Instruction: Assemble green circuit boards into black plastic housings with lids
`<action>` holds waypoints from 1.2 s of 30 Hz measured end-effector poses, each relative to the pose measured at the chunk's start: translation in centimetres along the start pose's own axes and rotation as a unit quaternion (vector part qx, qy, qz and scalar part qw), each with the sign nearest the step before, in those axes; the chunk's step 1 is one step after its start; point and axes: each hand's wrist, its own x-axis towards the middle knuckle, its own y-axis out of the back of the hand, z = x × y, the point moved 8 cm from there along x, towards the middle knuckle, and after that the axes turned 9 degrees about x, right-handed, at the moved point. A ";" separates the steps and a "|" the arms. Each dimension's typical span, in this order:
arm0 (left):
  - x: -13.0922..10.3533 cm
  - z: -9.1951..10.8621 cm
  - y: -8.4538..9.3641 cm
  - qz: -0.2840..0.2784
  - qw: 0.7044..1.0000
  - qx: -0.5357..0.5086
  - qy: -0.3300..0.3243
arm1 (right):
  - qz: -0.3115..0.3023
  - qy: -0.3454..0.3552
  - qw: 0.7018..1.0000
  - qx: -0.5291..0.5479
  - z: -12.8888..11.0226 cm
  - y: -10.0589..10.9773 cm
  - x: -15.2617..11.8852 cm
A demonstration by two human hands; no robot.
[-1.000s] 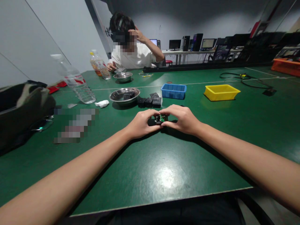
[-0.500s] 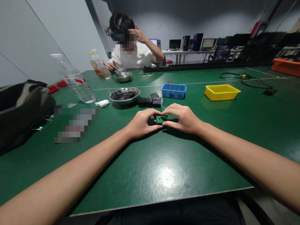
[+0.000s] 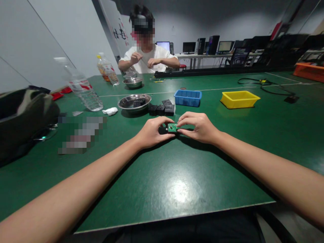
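Note:
A small green circuit board point(image 3: 172, 127) lies between my two hands just above the table, its component side facing up. My left hand point(image 3: 153, 133) pinches it by the long edges, thumb at the near side and fingers at the far side. A black piece point(image 3: 163, 130) shows inside the curve of that hand, against the board's left end. With thumb and fingertips, my right hand point(image 3: 198, 126) grips the board's right end. Beyond my hands sit several black square cases point(image 3: 165, 109), next to a steel bowl point(image 3: 124, 105) with more black pieces inside.
A blue divided tray point(image 3: 188, 98) and a yellow bin point(image 3: 240, 100) stand farther back. To the left are a plastic bottle point(image 3: 87, 94), a crumpled tissue point(image 3: 110, 111) and a bag point(image 3: 25, 118). Across the green table point(image 3: 162, 199) sits a person in a white shirt point(image 3: 162, 52).
My right hand's fingers have shifted slightly right, so more of the circuit board shows. Across the table, the person has lowered a hand from the head and holds both hands before the chest.

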 end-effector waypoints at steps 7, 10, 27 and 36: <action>0.0 0.1 0.1 0.002 1.000 0.000 -0.001 | -0.009 0.000 1.000 0.007 0.1 -0.1 -0.1; 0.0 0.1 0.1 0.002 1.000 0.001 -0.003 | -0.016 0.003 1.000 -0.001 0.0 -0.3 -0.1; 0.0 0.1 0.1 0.007 1.000 0.008 -0.007 | -0.002 -0.019 1.000 0.020 0.5 -0.3 -0.1; 0.0 0.0 0.0 0.004 1.000 0.010 -0.005 | 0.027 -0.043 0.998 0.046 0.7 -0.2 0.0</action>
